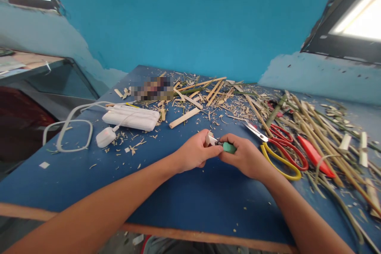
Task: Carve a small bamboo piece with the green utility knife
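Brown wood edge [193, 235] at the very front, then smooth blue table top [184, 212]. Holds a small pale piece [210, 135], maybe bamboo, between pinched fingers of the left hand [193, 151]. Grips a short knife with a green handle [229, 147] in the closed right hand [247, 155]. To cut well, pinch firmly, keep the left thumb out of the blade's way, and shave thin bits with small, slow pushes. Sits between both hands, just over the table; looks light in colour, but hides mostly behind fingers, with too little showing to tell its shape. Farther off to the right, shiny metal scissors with red loops [290, 154], a yellow loop [278, 162] just beside, and a flat, pointed red thing [316, 156]. To the left, a fat white block [131, 117] with a white cord [60, 133]. Behind, many loose bamboo strips and shavings [216, 91], then a bright blue wall [190, 20].
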### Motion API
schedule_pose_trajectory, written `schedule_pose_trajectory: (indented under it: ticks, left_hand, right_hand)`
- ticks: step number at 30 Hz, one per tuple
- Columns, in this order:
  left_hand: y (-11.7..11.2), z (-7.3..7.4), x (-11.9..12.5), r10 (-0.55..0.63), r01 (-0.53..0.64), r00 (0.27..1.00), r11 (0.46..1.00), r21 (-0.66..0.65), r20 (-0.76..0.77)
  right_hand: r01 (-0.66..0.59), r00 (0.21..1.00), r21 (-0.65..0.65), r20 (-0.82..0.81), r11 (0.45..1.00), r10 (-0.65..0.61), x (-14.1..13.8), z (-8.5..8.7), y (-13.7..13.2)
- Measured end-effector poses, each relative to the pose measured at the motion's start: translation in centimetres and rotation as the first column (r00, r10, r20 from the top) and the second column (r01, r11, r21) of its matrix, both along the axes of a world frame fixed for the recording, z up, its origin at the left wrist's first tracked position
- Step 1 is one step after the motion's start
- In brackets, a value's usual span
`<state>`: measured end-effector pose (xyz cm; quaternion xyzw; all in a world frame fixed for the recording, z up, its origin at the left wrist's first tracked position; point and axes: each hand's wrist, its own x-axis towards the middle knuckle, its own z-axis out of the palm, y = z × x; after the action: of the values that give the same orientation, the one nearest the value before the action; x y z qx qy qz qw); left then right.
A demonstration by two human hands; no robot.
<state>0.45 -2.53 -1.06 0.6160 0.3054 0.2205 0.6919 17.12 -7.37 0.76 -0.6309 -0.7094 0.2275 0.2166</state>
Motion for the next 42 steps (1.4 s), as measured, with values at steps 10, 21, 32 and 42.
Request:
schedule_pose_trajectory:
  ticks: [10, 21, 32, 42]
  left_hand:
    - [-0.1, 0.4, -0.2, -0.029, 0.030, 0.999, 0.999, 0.023, -0.038]
    - [-0.3, 0.5, 0.1, 0.159, -0.119, 0.965, 0.974, 0.191, -0.211]
    - [-0.2, 1.2, 0.1, 0.106, -0.089, 0.993, 0.961, -0.263, 0.052]
    - [0.4, 0.8, 0.2, 0.105, -0.043, 0.968, 0.964, -0.264, 0.226]
  right_hand:
    - [-0.003, 0.998, -0.065, -0.069, 0.998, -0.001, 0.0, 0.3, 0.0]
    - [0.114, 0.990, 0.041, 0.074, 0.993, -0.117, -0.2, -0.4, 0.2]
    - [0.079, 0.992, 0.036, -0.100, 0.996, -0.075, 0.1, 0.3, 0.2]
    - [0.072, 0.990, 0.027, -0.123, 0.997, -0.068, 0.0, 0.3, -0.2]
